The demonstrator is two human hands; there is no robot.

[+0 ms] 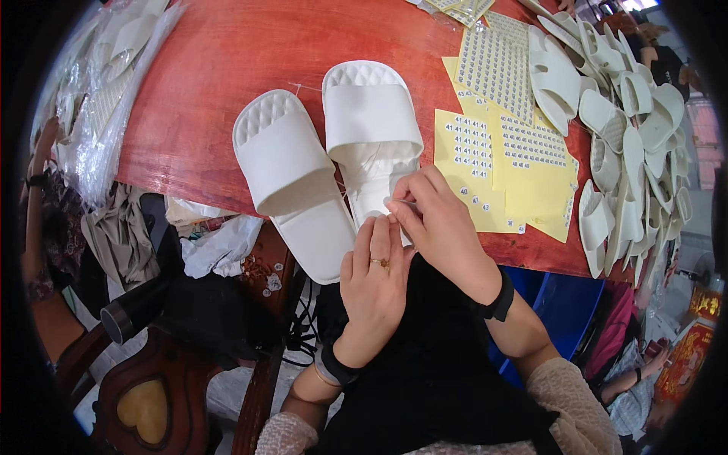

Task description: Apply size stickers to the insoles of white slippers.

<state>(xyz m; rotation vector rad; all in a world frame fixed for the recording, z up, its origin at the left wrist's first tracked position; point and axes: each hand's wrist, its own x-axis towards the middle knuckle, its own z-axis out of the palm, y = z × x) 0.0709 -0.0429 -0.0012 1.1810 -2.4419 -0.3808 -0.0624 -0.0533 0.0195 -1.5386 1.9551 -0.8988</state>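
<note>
Two white slide slippers, a left one (288,164) and a right one (371,114), lie side by side at the table's near edge, toes pointing away. Both have a broad plain strap and a quilted toe. My left hand (375,284), wearing a ring, is closed on the heel of the right slipper, its fingertips on the footbed. Beside them my right hand (440,220) holds thumb and forefinger in a pinch just over that heel. Whatever is in the pinch is too small and hidden to name. A thin clear thread shows between the slippers.
Yellow sticker sheets (531,197) with small printed labels overlap on the red table (205,91), right of the slippers. A heap of white slippers (633,144) covers the right edge. Plastic-wrapped slippers (106,83) lie far left. A carved wooden chair (163,387) stands lower left.
</note>
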